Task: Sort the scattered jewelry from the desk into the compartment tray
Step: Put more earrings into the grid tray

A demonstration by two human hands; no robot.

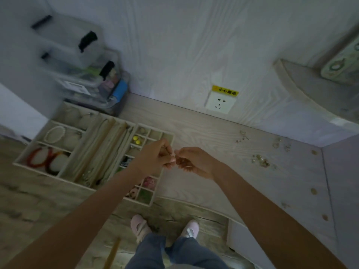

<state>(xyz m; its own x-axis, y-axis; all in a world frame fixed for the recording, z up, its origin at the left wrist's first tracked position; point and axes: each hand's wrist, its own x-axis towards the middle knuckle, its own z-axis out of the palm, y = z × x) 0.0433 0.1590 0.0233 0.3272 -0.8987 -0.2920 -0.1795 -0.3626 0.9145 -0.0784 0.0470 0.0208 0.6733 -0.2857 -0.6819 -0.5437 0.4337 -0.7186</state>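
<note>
A beige compartment tray (21, 162) lies on the left of the desk, holding a white bead bracelet (54, 134), red bangles (41, 159), chains in long slots and small pieces in little cells. My left hand (155, 157) and my right hand (192, 161) meet just above the tray's right edge, fingers curled. Both pinch one small pale piece of jewelry (174, 157) between their fingertips; blur hides what it is. Scattered jewelry (261, 161) lies loose on the desk to the right, with more small bits (242, 137) nearer the wall.
Clear plastic storage boxes (85, 61) are stacked at the back left by the wall. A wall socket (220, 103) with a yellow label sits behind the desk. A shelf (310, 88) juts out at the upper right. My feet in pink slippers (138, 226) stand below the desk edge.
</note>
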